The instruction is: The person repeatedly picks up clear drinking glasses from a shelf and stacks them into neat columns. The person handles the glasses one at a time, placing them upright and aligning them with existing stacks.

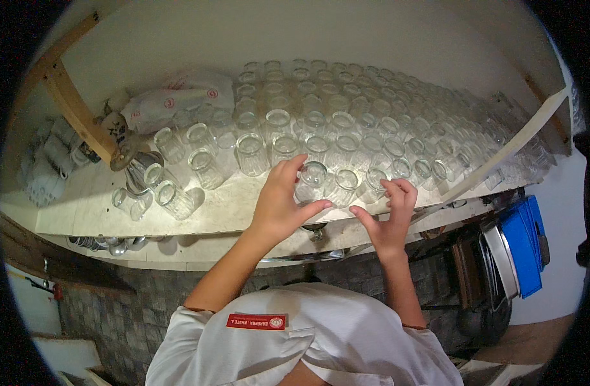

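Both hands are over the front edge of a pale shelf (217, 212) crowded with clear drinking glasses. My left hand (283, 202) has its fingers and thumb spread about the left side of a front-row glass (311, 183); whether they touch it I cannot tell. Just right of that stands another glass (345, 186), between my two hands. My right hand (393, 214) is apart from the left, thumb and fingers parted, with its fingertips close to a third front glass (376, 182). No glass appears lifted off the shelf.
Loose glasses (174, 200), a metal whisk (143, 169) and white plastic bags (179, 103) are on the left. A wooden post (78, 111) and a pale upright (512, 144) bound the shelf. Utensils (116, 246) lie below; blue boards (521, 246) stand right.
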`<state>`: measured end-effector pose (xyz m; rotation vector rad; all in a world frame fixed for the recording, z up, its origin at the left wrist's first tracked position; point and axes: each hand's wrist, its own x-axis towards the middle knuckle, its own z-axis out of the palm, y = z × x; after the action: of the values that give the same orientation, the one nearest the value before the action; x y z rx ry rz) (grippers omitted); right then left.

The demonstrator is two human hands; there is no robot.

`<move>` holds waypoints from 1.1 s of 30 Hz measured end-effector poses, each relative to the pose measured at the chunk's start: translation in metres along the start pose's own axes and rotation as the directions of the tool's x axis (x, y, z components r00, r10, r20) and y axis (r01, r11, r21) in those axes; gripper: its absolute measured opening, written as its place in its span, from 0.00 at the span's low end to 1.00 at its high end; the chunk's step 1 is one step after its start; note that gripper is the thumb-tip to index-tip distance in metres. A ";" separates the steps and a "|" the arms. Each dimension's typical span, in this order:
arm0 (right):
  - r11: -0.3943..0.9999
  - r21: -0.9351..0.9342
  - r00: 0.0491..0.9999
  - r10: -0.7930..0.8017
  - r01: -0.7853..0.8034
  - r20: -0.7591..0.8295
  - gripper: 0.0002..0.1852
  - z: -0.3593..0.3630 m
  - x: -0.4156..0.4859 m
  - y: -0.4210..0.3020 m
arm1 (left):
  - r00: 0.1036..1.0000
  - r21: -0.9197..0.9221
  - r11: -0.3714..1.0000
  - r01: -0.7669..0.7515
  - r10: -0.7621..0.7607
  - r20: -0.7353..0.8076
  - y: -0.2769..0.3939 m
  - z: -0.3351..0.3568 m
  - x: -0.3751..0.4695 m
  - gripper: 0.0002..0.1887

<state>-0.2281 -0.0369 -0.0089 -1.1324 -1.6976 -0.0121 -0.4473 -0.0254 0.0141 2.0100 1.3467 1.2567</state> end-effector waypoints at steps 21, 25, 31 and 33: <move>0.978 0.043 0.975 0.198 -0.204 0.101 0.19 0.017 0.004 -0.005 | 0.941 0.423 0.860 -0.287 0.335 -0.043 0.002 0.033 0.004 0.36; 0.979 0.003 0.976 0.201 -0.202 0.081 0.23 0.014 0.006 -0.009 | 0.945 0.360 0.893 -0.272 0.318 -0.075 0.001 0.032 0.002 0.40; 0.981 -0.193 0.999 -0.028 0.033 0.030 0.28 0.013 0.008 -0.017 | 0.956 0.142 0.966 -0.214 0.237 -0.175 -0.003 0.007 -0.007 0.35; 0.969 -0.218 0.993 -0.112 0.119 0.043 0.28 0.017 0.013 -0.019 | 0.989 0.032 0.993 -0.113 0.115 -0.089 -0.005 0.005 -0.008 0.32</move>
<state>-0.2535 -0.0300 0.0026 -1.1987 -1.8206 -0.2633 -0.4467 -0.0296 0.0036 2.0978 1.3116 1.4031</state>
